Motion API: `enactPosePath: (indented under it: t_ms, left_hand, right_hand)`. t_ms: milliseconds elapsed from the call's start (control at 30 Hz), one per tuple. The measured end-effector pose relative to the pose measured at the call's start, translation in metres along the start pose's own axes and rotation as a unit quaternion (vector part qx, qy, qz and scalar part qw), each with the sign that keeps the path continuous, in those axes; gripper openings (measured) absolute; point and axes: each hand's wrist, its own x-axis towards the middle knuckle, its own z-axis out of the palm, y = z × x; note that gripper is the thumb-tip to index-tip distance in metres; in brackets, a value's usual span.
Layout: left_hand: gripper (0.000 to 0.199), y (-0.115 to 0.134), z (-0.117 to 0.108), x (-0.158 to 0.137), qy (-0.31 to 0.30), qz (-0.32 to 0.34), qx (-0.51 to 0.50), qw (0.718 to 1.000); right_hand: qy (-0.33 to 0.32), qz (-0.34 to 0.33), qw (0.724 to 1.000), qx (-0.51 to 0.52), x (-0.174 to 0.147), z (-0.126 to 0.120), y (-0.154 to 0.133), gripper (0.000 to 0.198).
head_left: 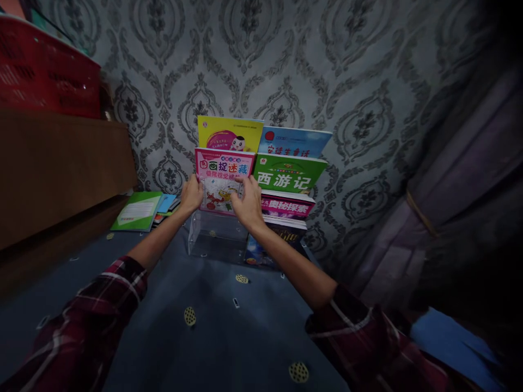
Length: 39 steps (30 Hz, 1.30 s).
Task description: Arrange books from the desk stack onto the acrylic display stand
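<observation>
A pink picture book [223, 188] stands in a clear acrylic book rack [216, 234], between my two hands. My left hand [192, 193] grips its left edge, fingers behind the cover. On the right edge is my right hand [248, 200], its thumb and fingers closed about the book. Behind it rises a yellow book [231, 130]. The right column of the rack holds a blue book [294, 141], a green book [290, 171], a magenta book [288, 206] and a dark blue book [261, 253], stepped one in front of another.
Left of the rack lies a pile of books with a green one [137, 211] on top. A wooden cabinet [61, 174] carries a red basket [49, 71]. Patterned wallpaper [245, 65] is behind, a tied curtain [408, 234] at right. A blue object [453, 348] lies lower right.
</observation>
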Motion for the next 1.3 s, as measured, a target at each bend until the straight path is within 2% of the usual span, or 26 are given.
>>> enactPosePath:
  t_ms: [267, 467, 767, 933, 1133, 1300]
  left_hand:
    - [0.025, 0.011, 0.004, -0.005, 0.015, 0.007, 0.058, 0.998]
    - [0.026, 0.016, 0.006, -0.007, 0.005, 0.003, 0.092, 0.996]
    - [0.026, 0.020, 0.007, -0.019, 0.004, -0.024, 0.089, 0.996]
    - [0.023, 0.012, 0.005, -0.014, -0.003, -0.011, 0.057, 0.998]
    - [0.022, -0.002, -0.002, 0.006, -0.022, 0.019, 0.021, 0.999]
    - [0.021, -0.014, -0.008, 0.016, -0.038, 0.030, 0.009, 0.999]
  right_hand:
    - [-0.002, -0.044, 0.999, -0.005, -0.017, -0.002, -0.001, 0.044]
    - [-0.011, -0.029, 1.000, -0.003, -0.016, -0.003, 0.000, 0.046]
    - [-0.006, -0.063, 0.997, 0.036, -0.017, 0.001, 0.007, 0.045]
    - [-0.010, -0.063, 0.997, 0.044, -0.017, 0.003, 0.015, 0.044]
    - [-0.022, -0.059, 0.997, 0.034, -0.018, 0.004, 0.018, 0.045]
    - [-0.050, -0.058, 0.997, 0.030, -0.018, 0.005, 0.022, 0.043]
